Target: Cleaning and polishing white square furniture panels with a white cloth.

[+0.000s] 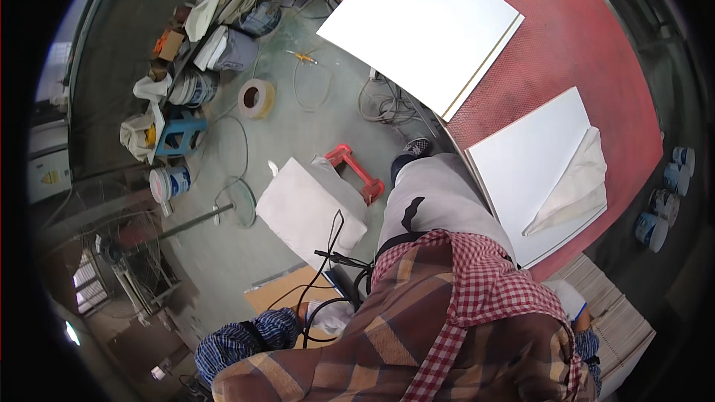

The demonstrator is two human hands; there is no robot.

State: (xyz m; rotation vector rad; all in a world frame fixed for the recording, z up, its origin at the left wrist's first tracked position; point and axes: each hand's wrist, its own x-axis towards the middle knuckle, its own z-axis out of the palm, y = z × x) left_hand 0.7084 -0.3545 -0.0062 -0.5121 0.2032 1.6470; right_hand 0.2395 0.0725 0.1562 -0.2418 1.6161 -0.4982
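My left hand (pixel 331 316), in a white glove, hangs low at my left side beside looping black cables (pixel 305 305). Its fingers are partly hidden, and I cannot see whether it grips a cable. On the other side, my right hand (pixel 567 301) wears a white glove with a blue cuff. It is over or against the near end of a stack of pale boards (pixel 607 309); its fingers cannot be made out. Ahead of it, on a red table (pixel 551 59), a white panel (pixel 521 156) bears a folded off-white cloth (pixel 577 190).
More white panels (pixel 421 22) lie at the table's far end. A white-covered block (pixel 313 208) and a red stool (pixel 354 175) stand left of my legs. Buckets (pixel 197 89), a tape roll (pixel 256 98), hoses (pixel 383 108) and a standing fan (pixel 126 260) occupy the left side.
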